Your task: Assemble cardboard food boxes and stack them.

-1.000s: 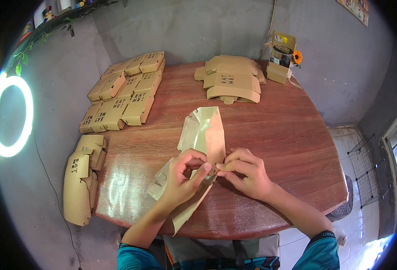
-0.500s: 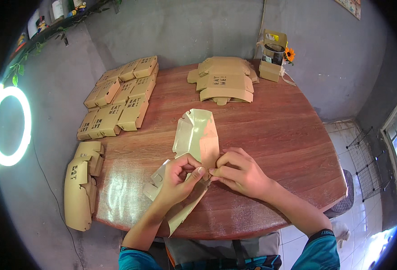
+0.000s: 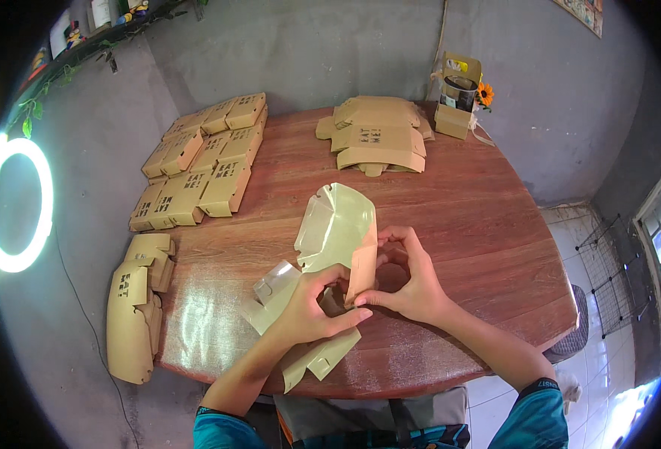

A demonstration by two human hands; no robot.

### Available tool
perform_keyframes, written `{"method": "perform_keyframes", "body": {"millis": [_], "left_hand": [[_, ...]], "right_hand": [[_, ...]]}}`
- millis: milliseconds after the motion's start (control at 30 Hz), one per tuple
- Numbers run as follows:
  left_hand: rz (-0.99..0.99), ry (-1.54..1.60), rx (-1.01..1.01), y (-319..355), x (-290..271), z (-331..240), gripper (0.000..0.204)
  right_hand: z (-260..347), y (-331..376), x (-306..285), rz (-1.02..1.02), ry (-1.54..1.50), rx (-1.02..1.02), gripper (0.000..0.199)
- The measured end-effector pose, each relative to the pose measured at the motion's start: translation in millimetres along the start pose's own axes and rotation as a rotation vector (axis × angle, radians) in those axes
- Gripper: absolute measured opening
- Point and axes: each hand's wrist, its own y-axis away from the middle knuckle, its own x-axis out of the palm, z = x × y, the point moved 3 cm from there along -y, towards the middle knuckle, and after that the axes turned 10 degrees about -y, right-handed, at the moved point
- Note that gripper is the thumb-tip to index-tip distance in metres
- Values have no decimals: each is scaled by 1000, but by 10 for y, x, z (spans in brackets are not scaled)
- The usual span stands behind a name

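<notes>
A partly folded cardboard box (image 3: pixel 338 224) with a shiny inner face lies near the table's front edge, one brown side panel standing upright. My right hand (image 3: pixel 411 280) pinches the near corner of that panel between thumb and curled fingers. From the left, my left hand (image 3: pixel 317 305) curves around the inner side of the same corner, its thumb stretched out over a lower flap and its fingertips partly hidden behind the panel. Loose flaps spread out to the left and below my left hand, lying unfolded on the wood.
Several folded brown boxes (image 3: pixel 203 161) are stacked at the back left of the table (image 3: pixel 465 224). Flat cardboard blanks (image 3: pixel 379 138) lie at the back, more blanks (image 3: pixel 130 314) at the left edge. A carton holding a dark container (image 3: pixel 459 93) stands back right. A ring light (image 3: pixel 20 206) glows left.
My fingers have spread from a tight two-handed pinch at the corner. The side panel now stands more upright, and my right hand has shifted to its outer side.
</notes>
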Motion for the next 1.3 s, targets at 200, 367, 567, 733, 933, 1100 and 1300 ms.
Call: {"method": "perform_keyframes", "body": {"millis": [200, 367, 567, 733, 933, 1100, 1300], "left_hand": [[0, 35, -82, -29, 10, -25, 32], [-97, 6, -23, -9, 42, 17, 29], [-39, -58, -87, -6, 56, -42, 21], [9, -114, 23, 15, 159, -38, 19], [-93, -33, 8, 6, 132, -70, 17], [-54, 129, -166, 86, 72, -50, 16], [-45, 105, 35, 49, 56, -64, 17]], "right_hand": [[56, -20, -2, -4, 8, 37, 79], [12, -25, -12, 36, -38, 51, 68], [181, -32, -27, -104, 30, -35, 61], [240, -58, -37, -30, 108, -95, 51], [191, 3, 7, -88, 221, -208, 44], [291, 69, -45, -48, 582, -636, 38], [428, 74, -47, -7, 729, -780, 34]]}}
